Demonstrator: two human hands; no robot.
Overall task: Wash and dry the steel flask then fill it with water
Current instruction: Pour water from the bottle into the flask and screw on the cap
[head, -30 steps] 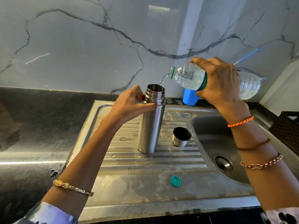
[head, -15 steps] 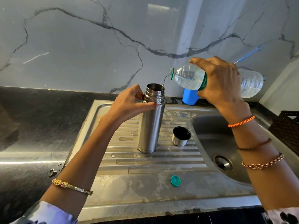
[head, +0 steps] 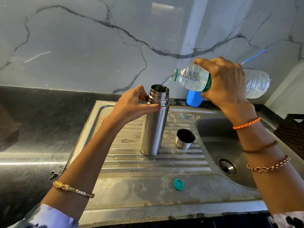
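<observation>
The steel flask [head: 155, 127] stands upright and uncapped on the ribbed steel drainboard [head: 125, 163]. My left hand [head: 133, 105] grips its neck just below the threaded mouth. My right hand [head: 225, 83] holds a clear plastic water bottle [head: 190, 78] tipped almost flat, its mouth just above and right of the flask's opening. A thin stream of water runs from the bottle into the flask. The flask's steel cap [head: 185, 138] sits open side up on the drainboard to the right of the flask.
The bottle's green cap [head: 179, 184] lies on the flat front of the drainboard. The sink basin [head: 218, 137] with its drain [head: 227, 167] is at the right. A blue cup [head: 194, 98] stands by the marble wall. Dark wet countertop [head: 36, 129] spreads left; a dark basket [head: 292, 134] sits far right.
The bottle's rear end has dropped a little lower than before, and the water keeps running into the flask. Both hands and the flask stay in place.
</observation>
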